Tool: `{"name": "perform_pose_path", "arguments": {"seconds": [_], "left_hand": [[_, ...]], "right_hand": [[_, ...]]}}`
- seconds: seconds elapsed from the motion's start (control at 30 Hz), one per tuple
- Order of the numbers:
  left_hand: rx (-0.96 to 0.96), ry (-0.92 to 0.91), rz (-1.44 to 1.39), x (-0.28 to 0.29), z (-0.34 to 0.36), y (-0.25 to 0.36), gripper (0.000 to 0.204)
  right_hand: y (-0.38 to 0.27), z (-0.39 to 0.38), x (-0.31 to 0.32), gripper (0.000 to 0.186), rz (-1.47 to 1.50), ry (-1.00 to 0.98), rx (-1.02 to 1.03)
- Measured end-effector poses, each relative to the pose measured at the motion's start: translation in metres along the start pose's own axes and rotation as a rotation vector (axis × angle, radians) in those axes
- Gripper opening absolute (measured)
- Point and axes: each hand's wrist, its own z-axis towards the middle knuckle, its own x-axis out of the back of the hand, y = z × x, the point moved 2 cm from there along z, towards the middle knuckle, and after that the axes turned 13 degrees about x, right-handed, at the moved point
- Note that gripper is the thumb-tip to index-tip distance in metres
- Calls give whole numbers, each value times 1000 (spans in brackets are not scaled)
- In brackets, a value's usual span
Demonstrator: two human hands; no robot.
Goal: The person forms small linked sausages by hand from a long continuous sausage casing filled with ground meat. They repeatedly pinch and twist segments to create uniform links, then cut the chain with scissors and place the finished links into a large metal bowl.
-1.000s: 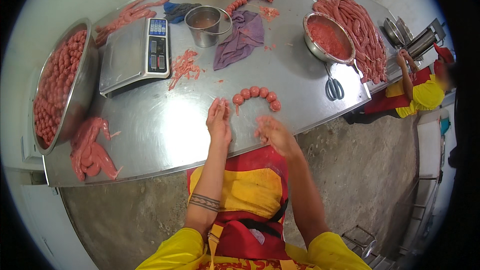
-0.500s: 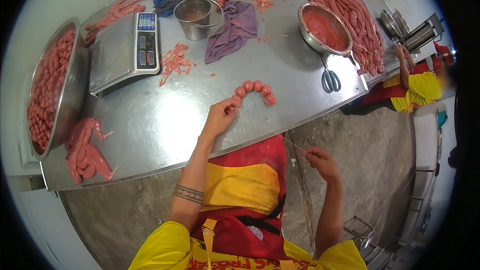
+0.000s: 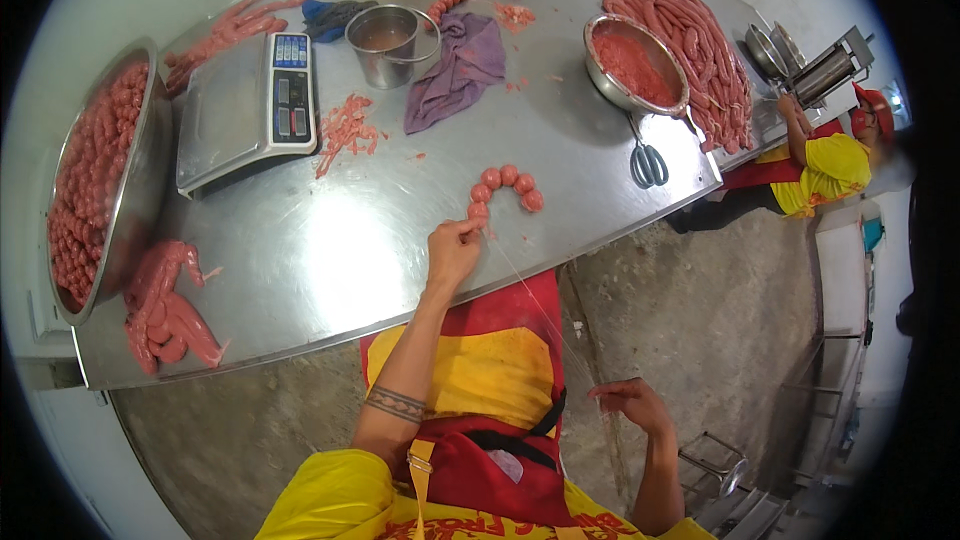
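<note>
A short curved chain of small round sausage links [image 3: 508,176] lies on the steel table near its front edge. My left hand [image 3: 455,252] pinches the near end of that chain. From there a thin pale string [image 3: 535,295] runs down over the table edge toward my right hand [image 3: 636,404]. My right hand is off the table, right of my apron, with its fingers closed at the string's end. The string looks stretched nearly straight between both hands.
Left are a large bowl of links [image 3: 150,140], a scale [image 3: 235,110] and loose sausage [image 3: 165,310]. Behind stand a metal bucket [image 3: 385,65] and purple cloth [image 3: 460,70]. To the right are a meat bowl [image 3: 665,105], scissors [image 3: 648,165], coiled sausage [image 3: 700,50] and a co-worker [image 3: 825,175].
My right hand has moved down and away from the table, drawing the string out longer. My left hand stays at the chain's near end. Another person's hands show more at the far edge.
</note>
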Motion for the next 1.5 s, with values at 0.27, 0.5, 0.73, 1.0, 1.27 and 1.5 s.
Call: {"name": "perform_pose_path", "arguments": {"seconds": [0.27,0.5,0.73,1.0,1.27,1.5], "left_hand": [[-846,131,500,-24,63,70,35],[-837,-312,577,-145,85,102,29],[-787,-12,159,-96,127,171,20],[-103,335,868,176,319,186,24],[-1,382,848,167,363,163,29],[-141,463,661,177,334,195,27]], "right_hand": [[-4,163,43,42,-314,625,532],[-38,310,133,49,-900,983,717],[61,371,304,47,-836,875,419],[74,380,372,46,-1123,758,124],[2,350,285,52,-718,658,574],[-76,322,138,43,-633,229,666]]}}
